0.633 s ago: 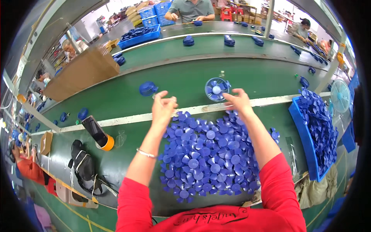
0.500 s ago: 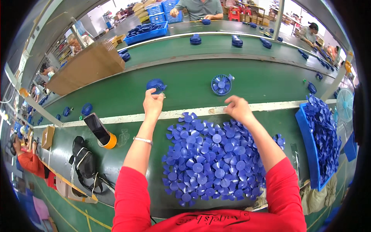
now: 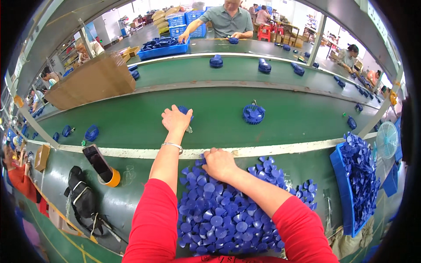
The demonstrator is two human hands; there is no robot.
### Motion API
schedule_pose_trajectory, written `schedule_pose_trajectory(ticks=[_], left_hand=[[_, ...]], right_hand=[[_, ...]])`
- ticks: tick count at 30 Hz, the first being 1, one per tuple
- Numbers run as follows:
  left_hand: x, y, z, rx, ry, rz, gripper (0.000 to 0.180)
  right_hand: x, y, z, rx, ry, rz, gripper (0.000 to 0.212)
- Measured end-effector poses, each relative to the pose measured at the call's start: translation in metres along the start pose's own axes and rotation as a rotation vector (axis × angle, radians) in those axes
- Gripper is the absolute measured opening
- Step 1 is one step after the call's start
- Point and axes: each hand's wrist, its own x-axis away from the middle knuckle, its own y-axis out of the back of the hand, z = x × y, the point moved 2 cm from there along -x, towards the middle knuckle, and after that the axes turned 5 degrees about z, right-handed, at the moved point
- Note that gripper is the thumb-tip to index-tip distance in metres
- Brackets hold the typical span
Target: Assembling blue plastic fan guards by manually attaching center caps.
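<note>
On the green belt, my left hand (image 3: 175,119) is closed over a small blue fan housing (image 3: 185,110), which it largely covers; a clear-and-green end (image 3: 189,129) sticks out below. My right hand (image 3: 219,164) is at the far edge of a heap of blue fan blades (image 3: 217,221), its fingers curled together on a blade (image 3: 203,160) that is mostly hidden. To the right on the belt lies another fan housing (image 3: 254,114) with a blade piece showing in it, touched by neither hand.
A blue bin of blades (image 3: 351,188) stands at right beside a pale fan (image 3: 387,139). At left are a phone (image 3: 97,161) on an orange roll (image 3: 112,177) and a black bag (image 3: 83,195). A cardboard sheet (image 3: 92,81) borders the belt. Across, a co-worker (image 3: 228,22) handles fan parts.
My right hand has moved left from beside the right-hand fan onto the blade heap. My left hand has closed further over its housing. The co-worker's hand has reached a blue tray.
</note>
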Motion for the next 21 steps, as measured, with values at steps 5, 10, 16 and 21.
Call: schedule_pose_trajectory(ticks=[5, 10, 16, 21], left_hand=[[-0.005, -0.014, -0.004, 0.038, 0.002, 0.032, 0.072], [-0.002, 0.003, 0.013, 0.674, -0.014, 0.151, 0.076], [0.067, 0.045, 0.027, 2.099, -0.16, 0.814, 0.053], [0.153, 0.081, 0.013, 2.212, -0.035, 0.942, 0.051]], right_hand=[[-0.002, -0.001, -0.001, -0.015, -0.01, 0.0, 0.028], [0.003, 0.003, -0.01, -0.2, 0.049, -0.156, 0.028], [0.034, 0.053, -0.025, -0.501, 0.01, -0.55, 0.028], [0.076, 0.091, -0.004, -0.499, 0.074, -0.743, 0.033]])
